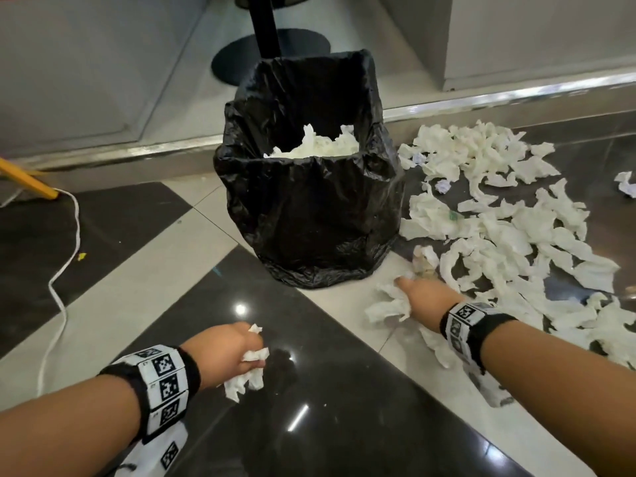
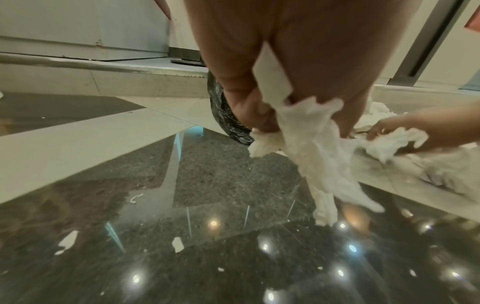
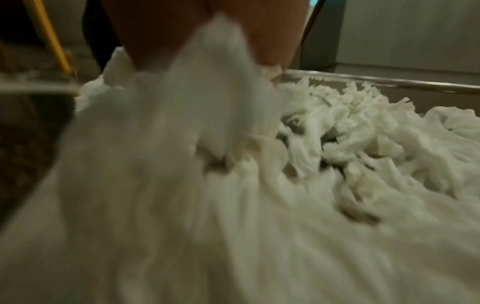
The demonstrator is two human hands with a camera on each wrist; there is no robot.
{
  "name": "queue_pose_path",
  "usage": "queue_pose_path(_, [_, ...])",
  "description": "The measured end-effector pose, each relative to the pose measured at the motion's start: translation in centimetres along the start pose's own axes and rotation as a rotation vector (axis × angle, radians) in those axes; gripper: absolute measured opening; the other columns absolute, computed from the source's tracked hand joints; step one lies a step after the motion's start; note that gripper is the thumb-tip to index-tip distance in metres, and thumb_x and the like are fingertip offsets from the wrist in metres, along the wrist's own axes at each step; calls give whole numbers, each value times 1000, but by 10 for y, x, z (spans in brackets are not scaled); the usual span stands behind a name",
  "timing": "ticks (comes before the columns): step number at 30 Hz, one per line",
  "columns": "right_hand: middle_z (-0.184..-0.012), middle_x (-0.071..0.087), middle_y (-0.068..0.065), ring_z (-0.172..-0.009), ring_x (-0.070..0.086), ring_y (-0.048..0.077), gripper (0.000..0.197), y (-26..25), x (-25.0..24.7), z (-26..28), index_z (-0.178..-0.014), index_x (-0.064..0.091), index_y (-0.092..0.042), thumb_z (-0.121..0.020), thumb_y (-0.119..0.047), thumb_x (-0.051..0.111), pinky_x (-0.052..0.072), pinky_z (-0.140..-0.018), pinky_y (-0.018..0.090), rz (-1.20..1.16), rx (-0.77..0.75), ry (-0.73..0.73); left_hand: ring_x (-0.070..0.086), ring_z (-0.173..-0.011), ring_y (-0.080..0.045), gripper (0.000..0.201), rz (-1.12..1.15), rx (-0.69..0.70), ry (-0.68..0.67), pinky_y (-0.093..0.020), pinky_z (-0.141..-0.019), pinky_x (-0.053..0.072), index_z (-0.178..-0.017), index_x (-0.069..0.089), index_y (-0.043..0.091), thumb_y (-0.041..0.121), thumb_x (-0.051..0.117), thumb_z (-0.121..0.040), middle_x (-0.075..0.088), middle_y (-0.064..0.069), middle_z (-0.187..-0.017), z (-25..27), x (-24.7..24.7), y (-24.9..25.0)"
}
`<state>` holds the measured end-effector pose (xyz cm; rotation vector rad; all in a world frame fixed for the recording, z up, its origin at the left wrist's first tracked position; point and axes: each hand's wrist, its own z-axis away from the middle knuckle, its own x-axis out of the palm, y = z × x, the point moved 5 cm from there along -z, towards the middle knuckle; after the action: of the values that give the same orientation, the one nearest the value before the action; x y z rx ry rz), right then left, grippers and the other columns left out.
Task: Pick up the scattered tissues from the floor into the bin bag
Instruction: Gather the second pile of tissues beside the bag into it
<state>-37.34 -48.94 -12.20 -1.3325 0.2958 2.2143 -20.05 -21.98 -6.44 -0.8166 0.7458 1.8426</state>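
Left hand (image 1: 229, 352): crumpled tissue wad (image 1: 249, 370) clenched over dark floor tile. Right hand (image 1: 421, 299): tissue clump (image 1: 387, 306) gripped beside bin bag (image 1: 309, 215). Scattered tissues (image 1: 509, 228) spread rightward along the floor's metal-edged step.

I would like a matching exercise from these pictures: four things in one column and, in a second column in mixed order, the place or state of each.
Things:
1. left hand
2. right hand
3. bin bag
4. white cable

Places or states:
A. stands open with tissues already inside
B. grips a tissue above the dark tile
C. lies on the floor, left of the bag
D. grasps tissues at the edge of the big pile on the floor

Pairs: 1-B, 2-D, 3-A, 4-C
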Motion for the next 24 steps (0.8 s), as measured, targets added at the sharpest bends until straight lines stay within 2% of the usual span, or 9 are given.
queue_pose_path(3, [-89,66,5,-86,64,25,5,4,-47,12,-87,55,-21,-89,-22,50,48,-71,31,-135,38,106,55,-87,-8,36,17,1,41,-4,-56,30,-100,63,16,46,44,-94,57,1,-108,-4,-2,-11])
queue_pose_path(4, [-82,64,3,-80,61,22,14,6,-68,18,-78,53,-20,-89,-30,55,46,-66,29,-160,68,139,53,-91,-9,36,26,-1,62,-5,-61,29,-101,63,16,45,44,-94,55,2,-105,-7,-4,-15])
queue_pose_path(7, [-70,61,0,-62,55,18,27,2,-151,54,-75,60,-16,-79,-41,69,38,-48,23,-288,125,292,50,-88,-12,35,37,-30,133,-14,-74,29,-107,61,15,44,46,-94,45,4,-97,-19,-13,-29])
queue_pose_path(10, [-67,63,5,-45,49,11,24,-16,-242,98,-76,63,-17,-74,-37,76,37,-34,19,-566,98,501,58,-101,-23,34,78,-83,164,-27,-84,41,-107,62,18,45,49,-91,55,-4,-103,-30,-20,-46])
queue_pose_path(14, [-93,69,3,-75,65,20,28,-59,-340,135,-99,65,-19,-85,-43,62,53,-61,35,-633,-73,881,59,-101,-23,33,171,-129,225,-30,-86,46,-103,62,18,46,50,-90,51,0,-97,-40,-28,-62])
queue_pose_path(16, [-89,66,-3,-72,65,10,31,-81,-374,127,-103,62,-18,-89,-44,57,56,-61,24,-698,-121,1014,60,-99,-23,34,232,-144,266,-28,-86,47,-101,62,14,45,51,-90,58,-4,-105,-43,-31,-68])
queue_pose_path(19, [-86,62,-11,-61,54,-7,29,-116,-412,93,-103,61,-17,-89,-42,56,39,-50,3,-653,-161,1176,61,-93,-21,27,373,-160,334,-26,-81,47,-88,60,18,44,54,-89,58,-3,-100,-42,-35,-78])
queue_pose_path(21, [-88,59,-10,-73,54,1,23,-132,-420,53,-98,59,-18,-86,-37,58,40,-59,4,-512,-162,1192,60,-90,-18,19,474,-159,375,-27,-81,46,-77,52,29,44,58,-86,57,-1,-96,-37,-40,-85])
queue_pose_path(24, [-116,56,8,-103,57,24,45,-142,-389,-23,-112,54,-15,-78,-42,67,50,-90,35,-417,-79,929,57,-71,-14,28,686,-170,484,-31,-71,50,-67,50,27,44,68,-79,58,-2,-85,-23,-54,-95])
